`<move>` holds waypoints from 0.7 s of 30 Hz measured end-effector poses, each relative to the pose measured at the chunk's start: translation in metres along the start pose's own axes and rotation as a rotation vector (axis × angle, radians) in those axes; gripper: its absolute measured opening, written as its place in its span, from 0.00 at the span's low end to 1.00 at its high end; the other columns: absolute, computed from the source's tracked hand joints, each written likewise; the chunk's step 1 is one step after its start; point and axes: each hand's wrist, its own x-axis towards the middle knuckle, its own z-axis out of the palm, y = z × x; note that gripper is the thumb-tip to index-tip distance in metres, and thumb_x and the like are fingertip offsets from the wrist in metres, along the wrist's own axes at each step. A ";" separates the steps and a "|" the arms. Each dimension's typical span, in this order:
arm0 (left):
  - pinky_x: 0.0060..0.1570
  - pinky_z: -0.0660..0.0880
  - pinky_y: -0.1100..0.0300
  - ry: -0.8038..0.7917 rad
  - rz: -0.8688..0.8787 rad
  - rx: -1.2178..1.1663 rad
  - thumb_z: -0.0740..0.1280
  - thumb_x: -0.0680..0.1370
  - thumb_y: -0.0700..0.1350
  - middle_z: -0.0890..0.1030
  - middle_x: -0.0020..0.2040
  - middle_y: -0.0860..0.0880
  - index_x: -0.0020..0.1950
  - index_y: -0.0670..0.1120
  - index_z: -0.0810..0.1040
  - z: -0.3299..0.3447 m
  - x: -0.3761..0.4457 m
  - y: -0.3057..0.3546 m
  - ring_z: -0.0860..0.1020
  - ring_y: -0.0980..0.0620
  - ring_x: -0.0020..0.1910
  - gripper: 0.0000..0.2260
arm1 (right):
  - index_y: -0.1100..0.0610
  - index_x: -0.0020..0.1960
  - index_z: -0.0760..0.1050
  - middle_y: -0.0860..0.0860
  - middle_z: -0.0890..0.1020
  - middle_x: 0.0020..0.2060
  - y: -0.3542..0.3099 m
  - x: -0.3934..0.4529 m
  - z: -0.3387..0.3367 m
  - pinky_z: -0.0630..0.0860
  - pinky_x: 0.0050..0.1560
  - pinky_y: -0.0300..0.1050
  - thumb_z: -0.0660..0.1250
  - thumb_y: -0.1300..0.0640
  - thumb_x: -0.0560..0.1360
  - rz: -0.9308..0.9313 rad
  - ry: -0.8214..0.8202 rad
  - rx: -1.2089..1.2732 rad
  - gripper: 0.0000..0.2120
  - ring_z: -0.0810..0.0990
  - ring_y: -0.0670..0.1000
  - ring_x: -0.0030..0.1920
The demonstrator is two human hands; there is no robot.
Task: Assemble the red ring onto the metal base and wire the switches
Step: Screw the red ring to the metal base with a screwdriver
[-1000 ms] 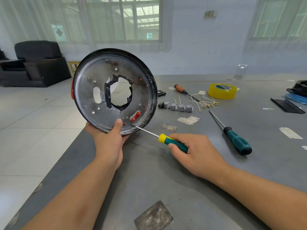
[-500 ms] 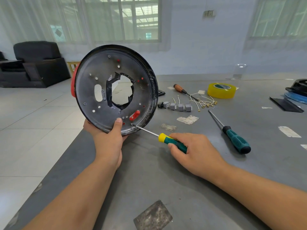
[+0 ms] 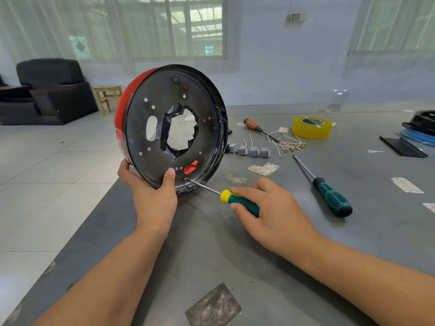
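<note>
The left hand (image 3: 153, 194) grips the upright, stiff, likely light metal base (image 3: 174, 128) at its 6 o'clock rim, red ring (image 3: 124, 107) behind, while the right hand (image 3: 270, 208) clasps the screwdriver (image 3: 235, 200)

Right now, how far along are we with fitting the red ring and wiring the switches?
Done: the red ring sits behind the round dark metal base, gripped upright by the left hand. In hand: the right hand holds the green-and-yellow screwdriver, tip at a hole near the lower rim. Left: the grey switches and loose wires lie unconnected on the table.
</note>
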 end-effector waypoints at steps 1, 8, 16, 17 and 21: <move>0.46 0.73 0.79 -0.004 0.013 0.013 0.71 0.80 0.40 0.76 0.50 0.81 0.77 0.52 0.55 0.000 -0.001 0.000 0.79 0.75 0.49 0.33 | 0.42 0.63 0.81 0.43 0.76 0.42 0.000 0.002 0.000 0.74 0.40 0.37 0.68 0.45 0.79 0.104 -0.016 0.148 0.14 0.80 0.45 0.37; 0.43 0.71 0.81 -0.027 0.001 0.068 0.72 0.81 0.42 0.76 0.48 0.82 0.77 0.54 0.56 0.001 -0.002 -0.001 0.79 0.76 0.48 0.32 | 0.54 0.56 0.79 0.57 0.86 0.37 0.004 0.016 -0.008 0.66 0.21 0.38 0.65 0.48 0.82 0.653 -0.300 0.912 0.11 0.83 0.55 0.30; 0.50 0.76 0.71 -0.030 -0.026 0.101 0.72 0.81 0.41 0.76 0.48 0.82 0.77 0.54 0.56 -0.001 0.000 -0.003 0.79 0.76 0.49 0.33 | 0.47 0.47 0.74 0.47 0.82 0.41 0.002 0.015 -0.008 0.80 0.31 0.46 0.75 0.46 0.71 0.318 -0.210 0.286 0.12 0.82 0.49 0.32; 0.47 0.75 0.75 -0.034 -0.022 0.105 0.72 0.81 0.41 0.76 0.48 0.82 0.77 0.55 0.56 -0.001 0.000 -0.003 0.79 0.76 0.48 0.32 | 0.47 0.46 0.75 0.46 0.81 0.41 0.003 0.014 -0.009 0.81 0.37 0.49 0.74 0.45 0.73 0.271 -0.180 0.201 0.10 0.82 0.49 0.37; 0.42 0.71 0.82 -0.035 -0.021 0.113 0.71 0.81 0.41 0.75 0.46 0.83 0.78 0.54 0.55 0.001 -0.003 -0.001 0.78 0.77 0.46 0.32 | 0.49 0.46 0.79 0.47 0.83 0.38 0.002 0.012 -0.010 0.79 0.45 0.52 0.63 0.40 0.80 0.212 -0.160 -0.006 0.14 0.81 0.51 0.43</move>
